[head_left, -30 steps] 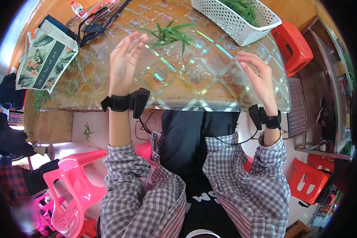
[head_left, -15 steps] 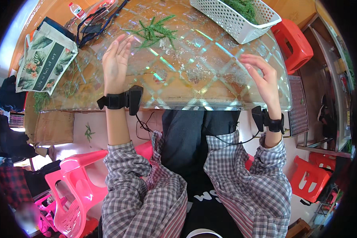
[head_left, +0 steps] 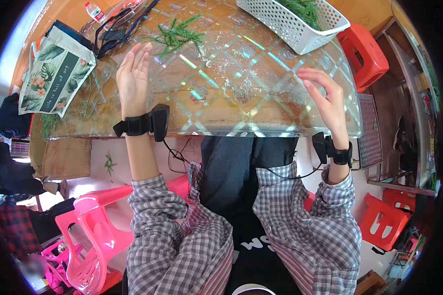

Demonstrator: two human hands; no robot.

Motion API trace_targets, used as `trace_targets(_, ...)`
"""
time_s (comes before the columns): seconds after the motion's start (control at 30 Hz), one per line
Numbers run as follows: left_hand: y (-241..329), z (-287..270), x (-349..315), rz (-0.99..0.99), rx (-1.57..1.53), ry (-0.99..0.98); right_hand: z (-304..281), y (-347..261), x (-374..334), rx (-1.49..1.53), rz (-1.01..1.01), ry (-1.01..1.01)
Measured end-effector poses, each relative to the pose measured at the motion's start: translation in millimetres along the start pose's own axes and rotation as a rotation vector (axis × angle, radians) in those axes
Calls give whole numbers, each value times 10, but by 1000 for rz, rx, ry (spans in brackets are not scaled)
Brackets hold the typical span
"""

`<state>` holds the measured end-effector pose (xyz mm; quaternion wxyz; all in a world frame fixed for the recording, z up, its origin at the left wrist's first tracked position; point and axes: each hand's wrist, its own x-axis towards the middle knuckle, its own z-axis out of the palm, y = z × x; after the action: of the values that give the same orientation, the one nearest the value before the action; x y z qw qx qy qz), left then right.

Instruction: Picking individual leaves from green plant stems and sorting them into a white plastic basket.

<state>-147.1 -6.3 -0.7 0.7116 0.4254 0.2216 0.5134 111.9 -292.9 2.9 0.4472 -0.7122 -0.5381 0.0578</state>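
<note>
My left hand (head_left: pixel 134 69) is over the left part of the glass-topped table, palm turned inward. Its fingertips meet the near end of a green evergreen sprig (head_left: pixel 176 37) with needle-like branchlets and look pinched on it, though the exact grip is partly hidden. The sprig spreads away to the right of the fingers, over the tabletop. My right hand (head_left: pixel 325 91) is at the table's right side, fingers loosely curved and thumb apart, with nothing in it. Both wrists wear black straps with small black boxes.
A white perforated basket (head_left: pixel 307 42) holding greenery stands at the far right. A leaf-print bag (head_left: pixel 59 73), a small bottle (head_left: pixel 94 12) and a dark strap lie at the left. Red stools (head_left: pixel 364 56) and a pink chair (head_left: pixel 101 216) surround the glass table (head_left: pixel 216 115).
My left hand has shifted to the left, and the evergreen sprig has moved left along with it. My right hand has stayed nearly still.
</note>
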Motion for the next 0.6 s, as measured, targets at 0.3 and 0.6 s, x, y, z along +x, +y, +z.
trace_targets(0.3,53,-51,27,26,-51,-7,19,-32,-6,13,17,-17)
trace_targets(0.6,134,120,-48,-90,-56,-46,58,-38,-5,-30,24,-30)
